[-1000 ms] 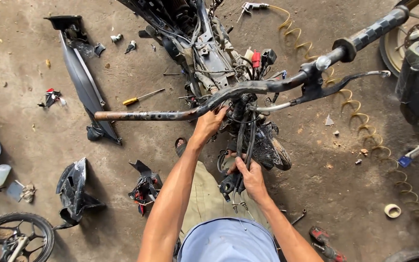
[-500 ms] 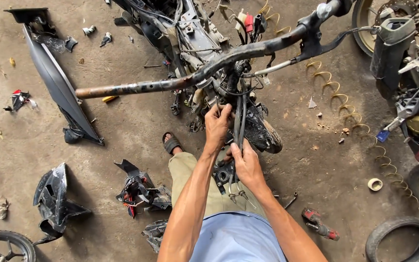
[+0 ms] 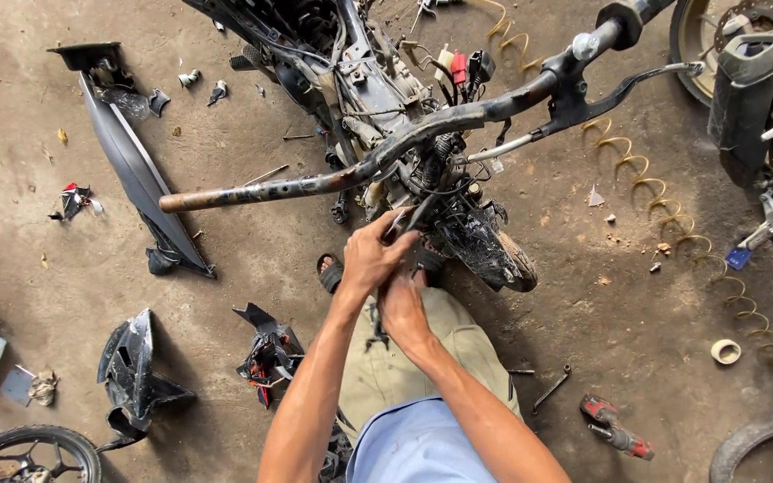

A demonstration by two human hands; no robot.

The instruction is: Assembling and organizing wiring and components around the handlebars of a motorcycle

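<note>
Both hands [image 3: 386, 268] apparently gripping cables [image 3: 422, 210]

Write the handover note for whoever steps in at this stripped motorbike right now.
Left hand: fingers pinched on the black cables below the handlebar.
Right hand: just under the left, closed on the same bundle; grip partly hidden.
Motorbike frame stands bare; body panels lie on the floor to the left.
Red power tool and wrench lie on the floor to the right.
Done: panels off. Left: cables remain attached at the front.
</note>
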